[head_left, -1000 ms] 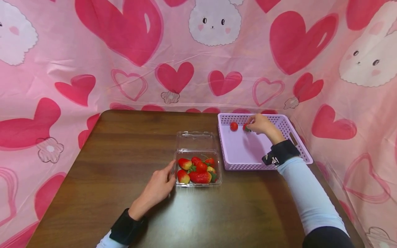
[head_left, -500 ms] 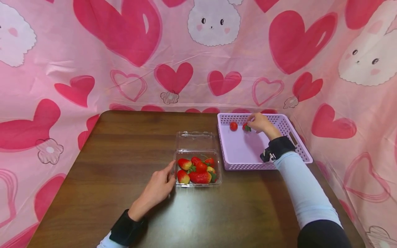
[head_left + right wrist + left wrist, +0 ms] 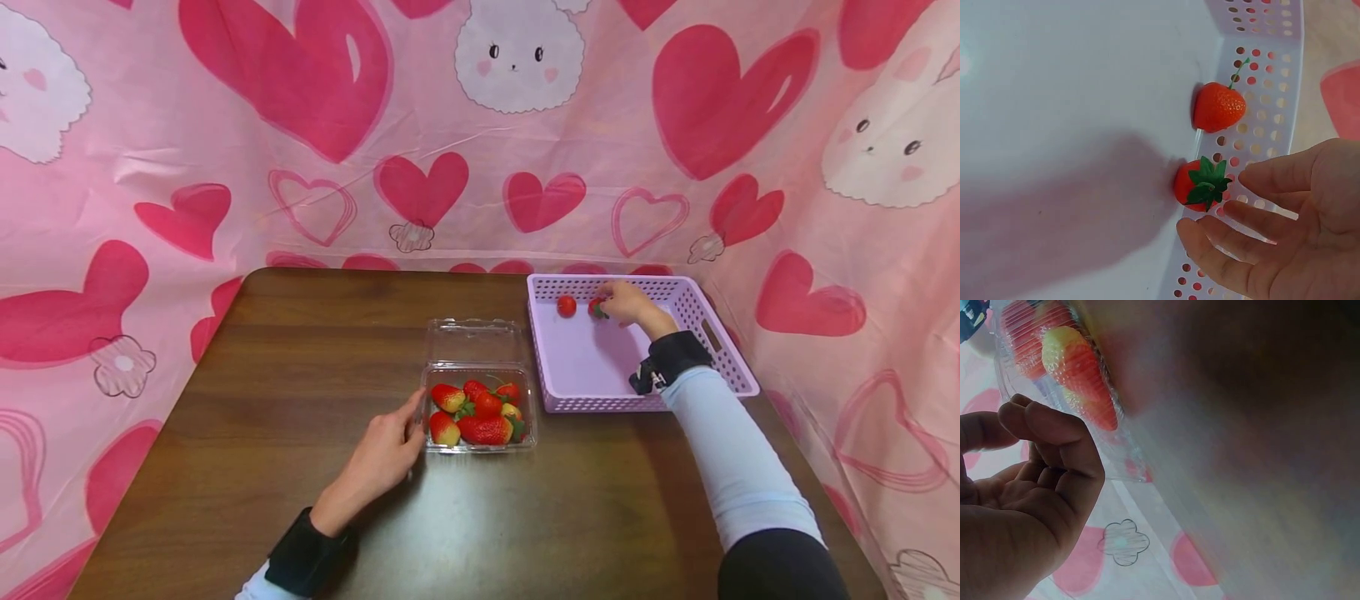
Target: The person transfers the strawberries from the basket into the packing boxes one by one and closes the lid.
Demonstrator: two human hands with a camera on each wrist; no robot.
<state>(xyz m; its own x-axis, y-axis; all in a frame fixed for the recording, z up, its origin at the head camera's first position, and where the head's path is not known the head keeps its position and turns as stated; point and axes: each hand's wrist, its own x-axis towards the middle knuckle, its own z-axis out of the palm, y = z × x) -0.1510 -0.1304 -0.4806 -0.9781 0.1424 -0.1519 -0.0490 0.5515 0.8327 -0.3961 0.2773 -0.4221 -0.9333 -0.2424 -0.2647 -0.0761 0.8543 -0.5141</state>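
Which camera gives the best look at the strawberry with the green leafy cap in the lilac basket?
The right wrist view: the red strawberry with the green leafy cap lies large and sharp against the lilac perforated plastic basket wall, beside the right hand. The head view shows it tiny, partly hidden. The left wrist view misses it.

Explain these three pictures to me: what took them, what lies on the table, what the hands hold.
A person wears three cameras: one on the head looking down, one on each wrist. On the brown table stand a clear plastic box of strawberries, lid open, and a lilac basket. The left hand rests on the table, fingers against the box's side; its wrist view shows them loosely curled, holding nothing. The right hand is inside the basket; its wrist view shows open fingers just beside a strawberry with green leaves, not gripping it. A second strawberry lies against the basket wall.
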